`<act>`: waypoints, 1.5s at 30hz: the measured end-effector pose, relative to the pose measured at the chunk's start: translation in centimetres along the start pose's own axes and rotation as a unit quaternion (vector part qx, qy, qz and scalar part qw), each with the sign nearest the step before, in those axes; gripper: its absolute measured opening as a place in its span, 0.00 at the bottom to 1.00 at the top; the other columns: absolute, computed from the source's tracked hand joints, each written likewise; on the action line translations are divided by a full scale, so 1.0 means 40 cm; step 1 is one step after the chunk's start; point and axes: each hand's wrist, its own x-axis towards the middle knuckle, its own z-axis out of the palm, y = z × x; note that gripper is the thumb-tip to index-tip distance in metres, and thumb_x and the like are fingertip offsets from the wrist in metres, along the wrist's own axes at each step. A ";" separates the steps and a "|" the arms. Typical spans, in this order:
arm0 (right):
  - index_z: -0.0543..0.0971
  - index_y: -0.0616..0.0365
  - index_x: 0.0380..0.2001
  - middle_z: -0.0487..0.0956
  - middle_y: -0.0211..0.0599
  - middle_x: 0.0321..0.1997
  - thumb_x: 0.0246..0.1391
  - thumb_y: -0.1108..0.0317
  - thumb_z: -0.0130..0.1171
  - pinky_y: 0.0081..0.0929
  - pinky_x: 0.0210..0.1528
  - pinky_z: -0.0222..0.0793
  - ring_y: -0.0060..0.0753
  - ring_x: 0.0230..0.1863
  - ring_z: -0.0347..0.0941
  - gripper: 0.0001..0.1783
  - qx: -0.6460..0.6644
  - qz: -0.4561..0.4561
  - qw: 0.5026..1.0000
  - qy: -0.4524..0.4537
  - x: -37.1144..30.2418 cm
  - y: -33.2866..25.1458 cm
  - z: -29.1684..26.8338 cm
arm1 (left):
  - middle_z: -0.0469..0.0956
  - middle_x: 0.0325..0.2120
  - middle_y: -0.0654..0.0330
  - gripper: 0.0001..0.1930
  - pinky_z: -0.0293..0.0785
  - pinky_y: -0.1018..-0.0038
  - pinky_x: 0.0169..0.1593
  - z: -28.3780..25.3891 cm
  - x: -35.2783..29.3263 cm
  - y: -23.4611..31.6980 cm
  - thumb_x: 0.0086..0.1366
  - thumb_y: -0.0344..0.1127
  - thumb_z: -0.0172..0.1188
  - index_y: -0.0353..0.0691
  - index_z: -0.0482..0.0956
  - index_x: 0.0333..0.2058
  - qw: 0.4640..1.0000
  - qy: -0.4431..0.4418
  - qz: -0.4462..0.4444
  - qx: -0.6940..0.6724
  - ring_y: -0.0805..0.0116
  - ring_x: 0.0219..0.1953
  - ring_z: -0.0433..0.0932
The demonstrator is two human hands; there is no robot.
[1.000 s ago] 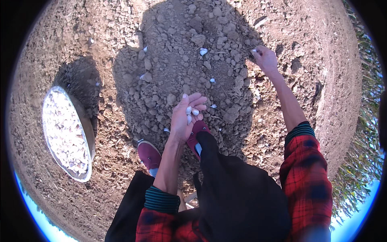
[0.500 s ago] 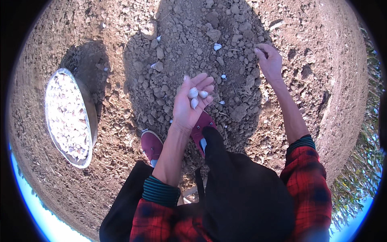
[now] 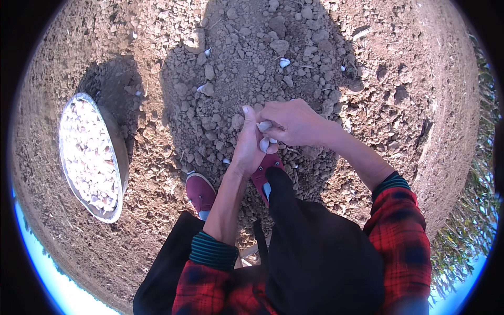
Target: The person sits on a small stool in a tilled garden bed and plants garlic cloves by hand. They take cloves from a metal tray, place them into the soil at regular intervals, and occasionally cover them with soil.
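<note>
Right hand: the right hand (image 3: 296, 121) reaches across to the left palm, thumb and fingertips bent around one pale clove (image 3: 264, 126); whether it is pinched firmly or only touched, I cannot tell.
Left hand: the left hand (image 3: 249, 147) is cupped palm up, thumb raised, its fingers partly hidden behind the other hand. It is not clenched.
Palm cloves: a few palm cloves (image 3: 264, 145) lie loose in that cup, just below the fingertips; their full number is hidden.
Handling: taking a single clove calls for a light thumb-and-finger pinch on its sides, with the cup kept level and slightly curled so that the others do not roll out.
Shoes: a maroon left shoe (image 3: 200, 192) stands on the soil (image 3: 149, 210); the right shoe (image 3: 261, 170) is below the palm, partly covered.
Ground cloves: single ground cloves (image 3: 284, 62) lie scattered, well apart, over crumbly brown earth, most within the person's shadow (image 3: 236, 63).
Bowl: on the left, near the left shoe, a metal bowl (image 3: 120, 199) is heaped with more cloves in bright sun.
Edge: green plants (image 3: 467, 241) line the far right.
</note>
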 end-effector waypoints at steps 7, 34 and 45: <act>0.75 0.61 0.33 0.72 0.36 0.20 0.48 0.69 0.60 0.29 0.26 0.66 0.32 0.21 0.70 0.09 0.231 0.192 0.954 -0.017 -0.050 0.020 -0.037 | 0.73 0.21 0.64 0.16 0.58 0.85 0.19 0.019 -0.002 0.006 0.70 0.44 0.50 0.36 0.77 0.39 0.978 0.061 0.064 0.187 0.80 0.21 0.68; 0.69 0.62 0.36 0.77 0.49 0.31 0.56 0.64 0.53 0.44 0.35 0.70 0.54 0.32 0.76 0.12 0.105 0.125 0.983 -0.089 -0.070 -0.016 -0.020 | 0.69 0.17 0.66 0.09 0.51 0.84 0.15 0.013 -0.045 0.008 0.62 0.33 0.47 0.37 0.74 0.27 0.971 0.073 -0.008 0.227 0.84 0.14 0.59; 0.69 0.63 0.33 0.70 0.39 0.15 0.54 0.67 0.56 0.30 0.21 0.62 0.34 0.16 0.67 0.11 0.214 0.118 0.966 -0.079 -0.067 -0.029 -0.022 | 0.68 0.17 0.70 0.08 0.50 0.85 0.16 0.011 -0.067 0.005 0.60 0.30 0.49 0.35 0.75 0.27 0.976 0.050 0.023 0.211 0.87 0.14 0.58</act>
